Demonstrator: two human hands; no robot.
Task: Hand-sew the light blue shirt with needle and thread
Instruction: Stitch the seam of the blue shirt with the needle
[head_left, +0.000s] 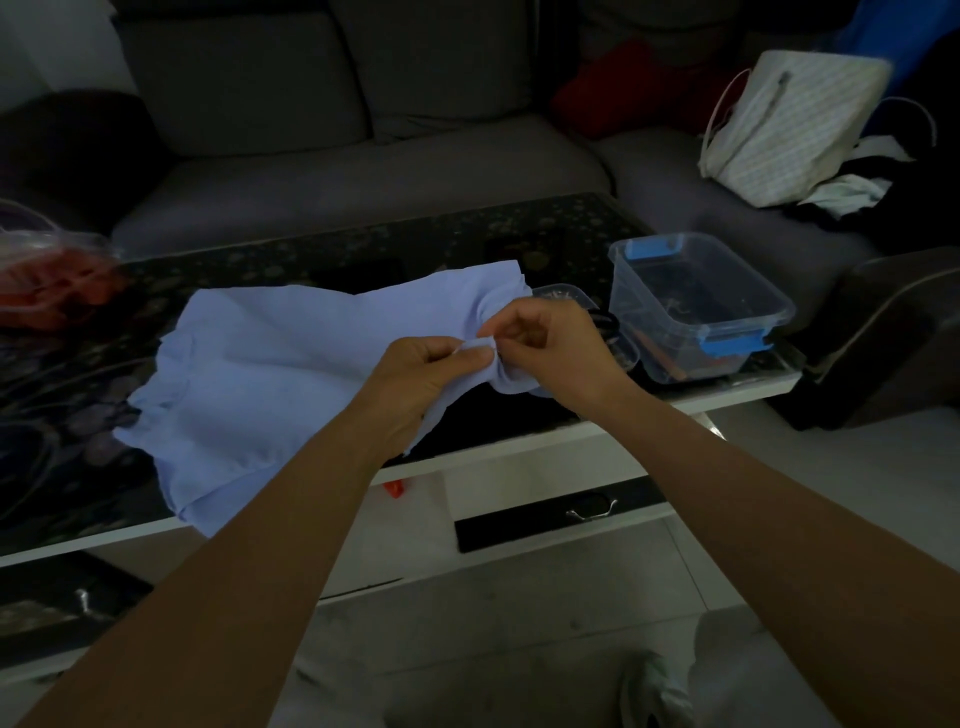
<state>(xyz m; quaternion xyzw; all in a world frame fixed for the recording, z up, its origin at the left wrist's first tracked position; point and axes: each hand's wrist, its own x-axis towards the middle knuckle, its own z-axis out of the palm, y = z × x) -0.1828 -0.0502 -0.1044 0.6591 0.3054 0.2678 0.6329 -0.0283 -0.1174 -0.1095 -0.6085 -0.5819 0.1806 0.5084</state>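
1. 2 hands in view, both working on 1 light blue shirt (260, 374).
2. left grip (426, 374): thumb over curled fingers, pinching a raised fold of the shirt.
3. right grip (550, 348): at 3 o'clock of the left, touching it. Thumb and forefinger pinch the same fold. Needle and thread are too small to make out.
4. The shirt lies crumpled on the dark floral tabletop (363, 249) and spreads from the grips toward 9 o'clock. Its near hem hangs over the front edge at 7 o'clock.
5. 1 clear box (696, 306) with 2 blue latches sits on the tabletop at 3 o'clock of the grips. Contents are too dim to tell.
6. 1 small clear tub (566, 296) sits between the right grip and the box, partly hidden.
7. 1 plastic bag (47, 280) with red contents at 9 o'clock.
8. 2 drawer handles under the tabletop: one (592, 512) at 5 o'clock, one (83, 600) at 8 o'clock.
9. 1 grey sofa (363, 171) at 12 o'clock, with 1 white bag (789, 130) on it at 2 o'clock.
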